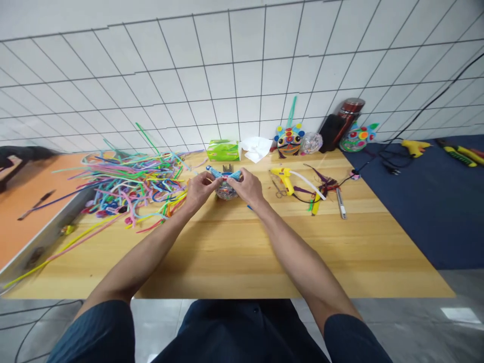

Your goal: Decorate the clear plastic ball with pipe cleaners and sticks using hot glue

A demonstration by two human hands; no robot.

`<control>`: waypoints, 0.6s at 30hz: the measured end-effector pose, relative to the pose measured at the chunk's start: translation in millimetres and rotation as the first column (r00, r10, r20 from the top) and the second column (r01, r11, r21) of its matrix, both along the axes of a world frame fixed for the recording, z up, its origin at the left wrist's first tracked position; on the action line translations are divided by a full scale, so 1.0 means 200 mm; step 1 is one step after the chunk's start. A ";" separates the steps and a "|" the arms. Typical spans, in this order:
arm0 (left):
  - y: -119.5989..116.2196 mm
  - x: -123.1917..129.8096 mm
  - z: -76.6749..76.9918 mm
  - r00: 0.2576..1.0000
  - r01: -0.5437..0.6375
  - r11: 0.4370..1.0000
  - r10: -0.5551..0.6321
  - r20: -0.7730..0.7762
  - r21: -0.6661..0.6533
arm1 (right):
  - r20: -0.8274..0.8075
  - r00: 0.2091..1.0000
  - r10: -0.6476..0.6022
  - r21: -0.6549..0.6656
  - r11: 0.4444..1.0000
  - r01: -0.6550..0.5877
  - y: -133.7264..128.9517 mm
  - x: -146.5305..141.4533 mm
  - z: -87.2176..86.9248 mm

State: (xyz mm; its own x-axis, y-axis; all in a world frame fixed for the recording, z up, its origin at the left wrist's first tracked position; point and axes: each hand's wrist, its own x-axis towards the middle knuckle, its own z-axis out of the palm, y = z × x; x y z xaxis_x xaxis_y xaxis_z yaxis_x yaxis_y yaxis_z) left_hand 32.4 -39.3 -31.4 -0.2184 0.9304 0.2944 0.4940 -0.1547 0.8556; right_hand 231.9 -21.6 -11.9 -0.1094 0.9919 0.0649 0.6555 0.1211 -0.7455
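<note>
Between my hands, near the middle of the wooden table (234, 257), sits a small round craft ball (226, 191) with a shiny, see-through body and blue ear-like pieces on top. My left hand (200, 190) pinches its left blue piece with thumb and fingertips. On the other side, my right hand (248, 187) has its fingers closed on the right blue piece. Both thumbs meet close to the top front of the ball. Its far side is partly hidden by my fingers.
Left lies a tangled heap of pipe cleaners (132, 176). A green tissue pack (224, 150) stands behind. To the right are a yellow glue gun (283, 178), scissors (280, 193), a utility knife (341, 204), a finished lion-face ornament (289, 141) and a red flask (348, 118).
</note>
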 end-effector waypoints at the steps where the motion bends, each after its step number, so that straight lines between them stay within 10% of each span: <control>1: 0.00 0.00 0.00 1.000 0.004 1.000 -0.004 -0.005 0.000 | 0.010 1.000 -0.003 -0.001 1.000 0.003 0.00 0.00 0.00; 18: 0.06 -0.03 -0.11 0.979 0.204 0.950 -0.197 -0.053 0.238 | -0.107 0.993 -0.059 0.107 0.992 0.070 -0.02 0.02 -0.06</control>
